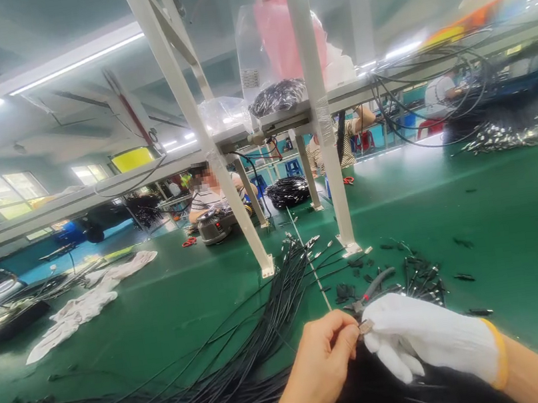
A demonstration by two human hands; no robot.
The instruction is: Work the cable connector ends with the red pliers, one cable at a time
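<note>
My left hand [323, 358] is bare, with thumb and fingers pinched at a small metal cable connector [365, 327]. My right hand [425, 336] wears a white glove with a yellow cuff. Its fingertips meet the other side of that connector, while the lower fingers curl loosely. Just beyond the glove lies a pair of pliers [378, 283] with a dark grey handle and a red spot; the glove partly hides it. A thick bundle of black cables [275, 311] runs from the lower left up the table, and more black cable lies under my hands.
Loose black connectors [419, 277] and scraps are scattered right of the pliers on the green table [518, 211]. White shelf posts [327, 152] stand ahead. A white cloth [80, 310] lies left, a cable heap [514, 121] far right. Two people sit across the table.
</note>
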